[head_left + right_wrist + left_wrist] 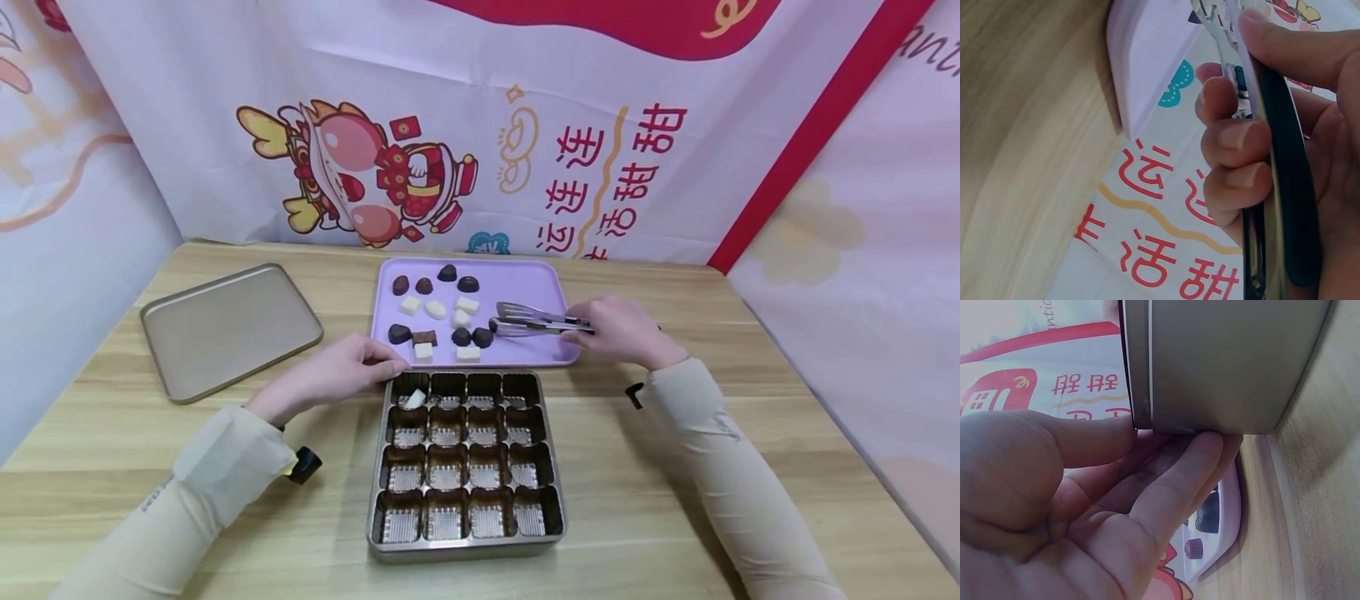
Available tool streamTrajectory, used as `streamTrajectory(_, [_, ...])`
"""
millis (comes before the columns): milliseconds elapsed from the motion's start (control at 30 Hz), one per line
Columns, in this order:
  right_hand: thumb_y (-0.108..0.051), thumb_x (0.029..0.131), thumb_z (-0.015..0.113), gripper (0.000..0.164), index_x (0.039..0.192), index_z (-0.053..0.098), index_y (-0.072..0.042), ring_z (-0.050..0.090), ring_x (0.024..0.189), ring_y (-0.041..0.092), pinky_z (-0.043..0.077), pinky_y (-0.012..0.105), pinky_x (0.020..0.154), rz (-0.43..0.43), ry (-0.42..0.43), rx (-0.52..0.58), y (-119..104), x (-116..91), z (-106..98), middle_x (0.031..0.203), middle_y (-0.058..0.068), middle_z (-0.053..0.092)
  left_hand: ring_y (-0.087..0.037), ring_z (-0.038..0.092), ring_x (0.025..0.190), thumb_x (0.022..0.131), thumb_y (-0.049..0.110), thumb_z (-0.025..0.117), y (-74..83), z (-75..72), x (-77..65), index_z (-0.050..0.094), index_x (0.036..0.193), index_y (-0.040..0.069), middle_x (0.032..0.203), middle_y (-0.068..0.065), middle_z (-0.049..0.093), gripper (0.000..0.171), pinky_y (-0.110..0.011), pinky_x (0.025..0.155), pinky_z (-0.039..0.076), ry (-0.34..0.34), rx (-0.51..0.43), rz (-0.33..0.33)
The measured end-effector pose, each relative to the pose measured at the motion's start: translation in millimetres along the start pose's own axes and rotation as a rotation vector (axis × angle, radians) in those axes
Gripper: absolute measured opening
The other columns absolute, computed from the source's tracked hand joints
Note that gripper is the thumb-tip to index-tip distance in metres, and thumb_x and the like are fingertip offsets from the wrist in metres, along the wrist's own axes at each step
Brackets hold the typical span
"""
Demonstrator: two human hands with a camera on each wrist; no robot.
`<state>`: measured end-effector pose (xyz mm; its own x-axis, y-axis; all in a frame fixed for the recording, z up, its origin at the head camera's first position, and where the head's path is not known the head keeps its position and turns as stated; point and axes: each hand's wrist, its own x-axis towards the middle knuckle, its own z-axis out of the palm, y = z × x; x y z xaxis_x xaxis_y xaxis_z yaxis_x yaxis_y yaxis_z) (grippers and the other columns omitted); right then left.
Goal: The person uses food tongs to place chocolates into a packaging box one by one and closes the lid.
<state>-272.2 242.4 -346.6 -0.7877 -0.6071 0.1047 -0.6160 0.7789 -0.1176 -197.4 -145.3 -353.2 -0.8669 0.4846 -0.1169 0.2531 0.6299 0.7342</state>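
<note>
In the head view, my right hand grips metal tongs over a lilac tray. The tongs' tips are beside dark chocolates; whether they touch one I cannot tell. The right wrist view shows fingers curled round the dark-sided handle. My left hand holds the far left corner of a metal box, thumb at the rim and fingers on the side wall. A divided insert fills the box. One white piece leans in its far left compartment.
Dark, brown and white chocolates lie scattered on the lilac tray. A grey-brown metal lid or tray lies on the wooden table to the left. A printed cloth hangs behind the table.
</note>
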Motion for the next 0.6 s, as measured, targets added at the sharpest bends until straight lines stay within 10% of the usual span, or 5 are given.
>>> streamTrajectory(600, [-0.031,0.088,0.068,0.01,0.082,0.064,-0.024,0.047,0.055,0.01,0.037,0.03,0.049,-0.022,0.02,0.038,0.2,-2.2,-5.8,0.065,-0.009,0.052,-0.014,0.035,0.056,0.096,0.02,0.055,3.2,0.7,-1.7,0.071,0.101,0.009,0.069,-0.002,0.053,0.02,-0.032,0.055,0.035,0.007,-0.009,-0.01])
